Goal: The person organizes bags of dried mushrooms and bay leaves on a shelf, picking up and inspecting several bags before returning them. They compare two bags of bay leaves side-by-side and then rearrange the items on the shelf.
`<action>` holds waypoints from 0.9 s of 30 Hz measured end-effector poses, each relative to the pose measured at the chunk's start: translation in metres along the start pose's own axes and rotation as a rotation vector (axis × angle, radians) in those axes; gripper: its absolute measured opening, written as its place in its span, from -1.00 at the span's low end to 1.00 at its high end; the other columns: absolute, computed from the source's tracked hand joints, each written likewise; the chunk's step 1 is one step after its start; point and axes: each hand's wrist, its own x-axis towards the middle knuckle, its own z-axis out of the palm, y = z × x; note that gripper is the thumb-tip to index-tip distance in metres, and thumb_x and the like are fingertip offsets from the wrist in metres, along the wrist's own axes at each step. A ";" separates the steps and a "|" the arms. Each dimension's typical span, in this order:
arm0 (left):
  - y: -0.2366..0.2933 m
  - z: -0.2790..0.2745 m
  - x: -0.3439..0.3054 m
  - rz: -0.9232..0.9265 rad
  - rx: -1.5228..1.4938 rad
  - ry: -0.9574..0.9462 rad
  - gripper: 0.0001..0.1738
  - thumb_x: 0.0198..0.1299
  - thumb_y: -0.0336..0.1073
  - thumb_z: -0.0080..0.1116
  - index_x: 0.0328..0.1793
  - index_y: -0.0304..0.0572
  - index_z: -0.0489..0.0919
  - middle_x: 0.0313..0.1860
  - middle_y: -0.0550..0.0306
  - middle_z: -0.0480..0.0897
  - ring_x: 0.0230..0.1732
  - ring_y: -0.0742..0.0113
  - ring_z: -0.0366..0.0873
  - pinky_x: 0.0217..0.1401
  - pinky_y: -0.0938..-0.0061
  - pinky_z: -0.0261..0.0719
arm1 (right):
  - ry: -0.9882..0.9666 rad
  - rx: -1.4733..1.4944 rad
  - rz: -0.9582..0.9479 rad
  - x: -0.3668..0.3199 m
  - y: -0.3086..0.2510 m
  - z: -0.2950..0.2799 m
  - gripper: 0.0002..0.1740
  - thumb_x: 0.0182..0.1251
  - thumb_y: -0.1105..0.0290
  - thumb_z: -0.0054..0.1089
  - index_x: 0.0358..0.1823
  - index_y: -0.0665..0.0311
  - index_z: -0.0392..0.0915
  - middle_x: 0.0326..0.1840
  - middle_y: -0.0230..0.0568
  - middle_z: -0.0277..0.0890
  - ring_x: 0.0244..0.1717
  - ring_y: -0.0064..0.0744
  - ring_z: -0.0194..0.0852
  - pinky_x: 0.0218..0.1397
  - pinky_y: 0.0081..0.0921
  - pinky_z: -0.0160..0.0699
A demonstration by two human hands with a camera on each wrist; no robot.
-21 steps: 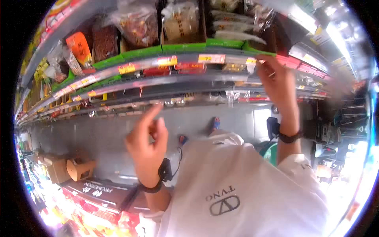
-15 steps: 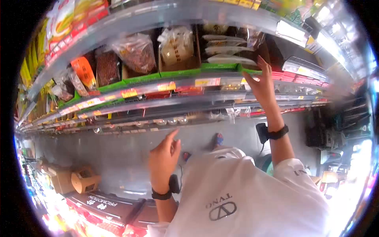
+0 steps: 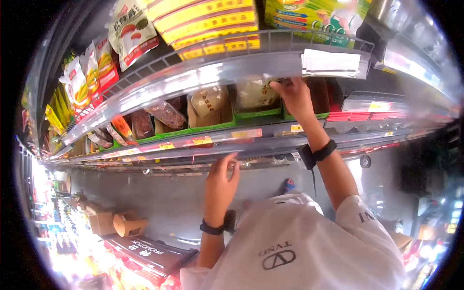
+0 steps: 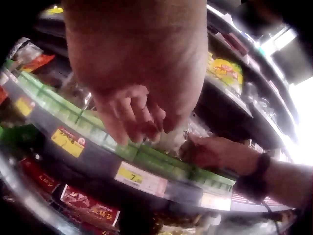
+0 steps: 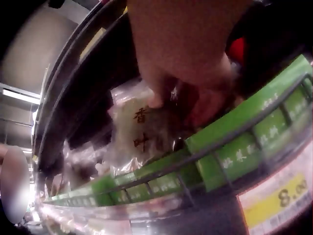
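In the head view my right hand (image 3: 296,99) reaches into the shelf at the right edge of a clear bag of bay leaves (image 3: 258,94). The right wrist view shows dark characters on the front of that bag (image 5: 139,129). My thumb lies over the bag's edge and the fingers curl beside it, pinching it; part of the grip is in shadow. My left hand (image 3: 221,181) hangs in front of the shelf with loosely bent fingers and holds nothing. In the left wrist view its fingers (image 4: 134,115) overlap the green box fronts.
Green-fronted boxes (image 5: 254,137) hold more bagged dry goods, with price tags (image 3: 246,133) along the shelf edge. Above the right hand runs the upper shelf's edge (image 3: 232,65), carrying yellow boxes (image 3: 203,21). Behind stand a dark promotion case (image 3: 150,253) and cardboard boxes (image 3: 99,220).
My right hand has moved up and into the shelf, from spread fingers to a pinch on the bag. The left hand has risen rightward. The view has shifted, showing more of the upper shelf.
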 end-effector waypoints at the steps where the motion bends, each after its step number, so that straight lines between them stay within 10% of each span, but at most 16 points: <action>1: 0.002 0.006 0.008 0.027 0.020 0.041 -0.65 0.32 -0.30 0.20 0.22 -0.11 0.55 -0.01 0.05 0.67 -0.02 0.20 0.63 0.03 0.35 0.57 | -0.031 -0.034 0.025 0.000 -0.002 0.000 -0.38 0.23 -0.05 0.40 -0.06 0.44 0.54 -0.39 0.07 0.60 -0.40 -0.12 0.55 -0.25 -0.34 0.53; 4: 0.016 0.019 0.035 0.048 0.054 0.118 -0.59 0.32 -0.31 0.20 0.27 -0.20 0.48 0.17 -0.04 0.59 0.22 0.07 0.51 0.24 0.28 0.46 | -0.054 -0.069 -0.059 -0.002 -0.001 -0.001 -0.42 0.25 0.04 0.39 0.04 0.42 0.52 -0.27 0.18 0.62 -0.21 0.15 0.63 -0.15 -0.21 0.57; 13: 0.014 0.053 0.083 0.005 -0.030 0.323 -0.51 0.29 -0.23 0.29 0.27 -0.26 0.46 0.19 -0.09 0.57 0.21 0.07 0.52 0.28 0.26 0.43 | -0.211 0.085 -0.039 -0.030 0.016 -0.023 -0.43 0.18 0.20 0.47 0.10 0.39 0.48 -0.27 0.15 0.62 -0.33 0.05 0.63 -0.29 -0.22 0.57; 27: -0.036 0.032 0.131 0.249 -0.074 0.321 -0.74 0.33 -0.48 0.08 0.13 -0.22 0.49 0.04 -0.19 0.62 0.07 -0.25 0.57 0.09 0.07 0.54 | -0.126 -0.155 -0.091 -0.068 0.005 -0.020 -0.49 0.04 0.63 0.35 0.11 0.42 0.52 0.11 0.12 0.56 0.15 0.03 0.53 0.26 -0.30 0.46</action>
